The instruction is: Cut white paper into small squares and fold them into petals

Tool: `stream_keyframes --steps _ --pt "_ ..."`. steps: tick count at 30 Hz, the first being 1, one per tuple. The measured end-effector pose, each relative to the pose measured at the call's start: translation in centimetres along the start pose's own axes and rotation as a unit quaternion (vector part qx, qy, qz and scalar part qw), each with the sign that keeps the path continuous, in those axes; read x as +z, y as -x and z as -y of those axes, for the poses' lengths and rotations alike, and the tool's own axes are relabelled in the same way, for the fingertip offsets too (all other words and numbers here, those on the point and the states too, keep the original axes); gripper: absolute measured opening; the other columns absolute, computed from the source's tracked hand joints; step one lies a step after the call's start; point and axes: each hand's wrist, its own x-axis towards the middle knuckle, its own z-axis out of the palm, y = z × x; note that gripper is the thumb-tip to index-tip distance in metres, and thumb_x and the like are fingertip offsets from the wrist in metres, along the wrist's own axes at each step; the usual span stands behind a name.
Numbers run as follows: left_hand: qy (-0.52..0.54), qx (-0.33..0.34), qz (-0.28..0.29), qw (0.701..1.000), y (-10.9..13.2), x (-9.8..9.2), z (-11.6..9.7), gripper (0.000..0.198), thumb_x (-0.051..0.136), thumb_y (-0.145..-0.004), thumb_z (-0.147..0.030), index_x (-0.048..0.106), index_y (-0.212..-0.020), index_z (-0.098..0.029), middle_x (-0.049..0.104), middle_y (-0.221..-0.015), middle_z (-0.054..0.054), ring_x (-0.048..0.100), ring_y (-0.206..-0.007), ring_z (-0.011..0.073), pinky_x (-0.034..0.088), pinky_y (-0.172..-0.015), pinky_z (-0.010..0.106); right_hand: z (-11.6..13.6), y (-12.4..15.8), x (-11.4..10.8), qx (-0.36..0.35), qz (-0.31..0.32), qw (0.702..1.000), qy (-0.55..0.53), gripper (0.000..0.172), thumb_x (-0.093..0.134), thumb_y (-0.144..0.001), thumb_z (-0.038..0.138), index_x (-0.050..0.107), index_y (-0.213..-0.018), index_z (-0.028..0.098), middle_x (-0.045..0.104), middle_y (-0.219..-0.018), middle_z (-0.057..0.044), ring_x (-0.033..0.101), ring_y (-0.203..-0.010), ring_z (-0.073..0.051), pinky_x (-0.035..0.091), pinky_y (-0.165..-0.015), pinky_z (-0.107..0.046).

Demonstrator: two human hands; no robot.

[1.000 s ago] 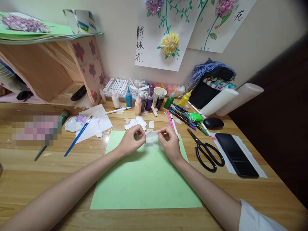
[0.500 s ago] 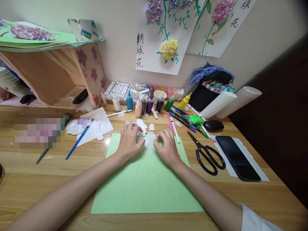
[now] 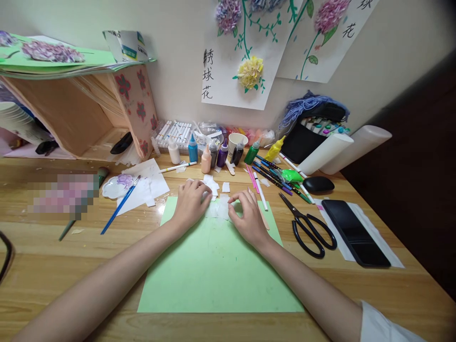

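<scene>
A small piece of thin white paper (image 3: 219, 209) lies at the far edge of a light green sheet (image 3: 213, 275) on the wooden desk. My left hand (image 3: 190, 204) rests on its left end with fingers curled down onto it. At the paper's right end, my right hand (image 3: 247, 216) pinches and presses it with bent fingertips. Both hands sit low on the sheet, close together. Several cut white scraps (image 3: 212, 183) lie just beyond the fingers.
Black scissors (image 3: 308, 228) and a dark phone (image 3: 358, 232) lie to the right. Coloured pens (image 3: 274, 173), small paint bottles (image 3: 213, 154) and a paper cup (image 3: 236, 140) stand behind. A blue brush (image 3: 121, 204) and a palette (image 3: 114, 185) are on the left.
Both hands held the white paper pinched above the green sheet; they have lowered it onto the sheet and now press it flat, closer together.
</scene>
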Motion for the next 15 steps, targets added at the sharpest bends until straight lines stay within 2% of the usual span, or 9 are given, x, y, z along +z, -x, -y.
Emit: stream_keyframes --steps 3,8,11,15 --pt "0.002 0.003 -0.006 1.000 -0.04 0.03 0.13 0.012 0.051 -0.085 -0.025 0.063 -0.085 -0.021 0.060 -0.094 0.005 0.049 -0.094 0.0227 0.031 -0.077 0.036 -0.07 0.07 0.02 -0.002 -0.003 1.000 -0.002 0.008 0.047 -0.081 0.014 0.046 -0.079 0.021 0.054 -0.083 -0.002 0.048 -0.085 -0.021 0.037 -0.082 -0.038" --pt "0.016 0.005 -0.023 1.000 -0.11 0.14 0.14 0.010 0.055 -0.082 -0.024 0.064 -0.079 -0.020 0.060 -0.097 0.006 0.049 -0.094 0.0235 0.033 -0.077 0.037 -0.13 0.16 0.08 -0.010 -0.006 1.000 -0.008 0.008 0.047 -0.081 0.015 0.046 -0.078 0.022 0.054 -0.081 -0.001 0.050 -0.084 -0.021 0.033 -0.093 -0.042" --pt "0.042 0.000 -0.057 0.997 -0.18 0.03 0.10 0.010 0.055 -0.082 -0.025 0.062 -0.079 -0.019 0.060 -0.097 0.006 0.049 -0.094 0.0232 0.034 -0.077 0.037 -0.10 0.16 0.03 -0.012 -0.012 1.000 -0.012 0.009 0.047 -0.081 0.015 0.046 -0.077 0.022 0.054 -0.080 -0.001 0.051 -0.083 -0.020 0.029 -0.097 -0.043" --pt "0.165 0.023 -0.118 0.979 0.09 -0.48 -0.41 0.010 0.054 -0.085 -0.027 0.058 -0.082 -0.019 0.060 -0.088 0.004 0.051 -0.088 0.0183 0.038 -0.080 0.034 -0.02 0.22 -0.04 -0.009 -0.015 0.999 -0.032 0.007 0.047 -0.082 0.016 0.047 -0.079 0.022 0.055 -0.081 -0.001 0.052 -0.082 -0.020 0.037 -0.086 -0.037"
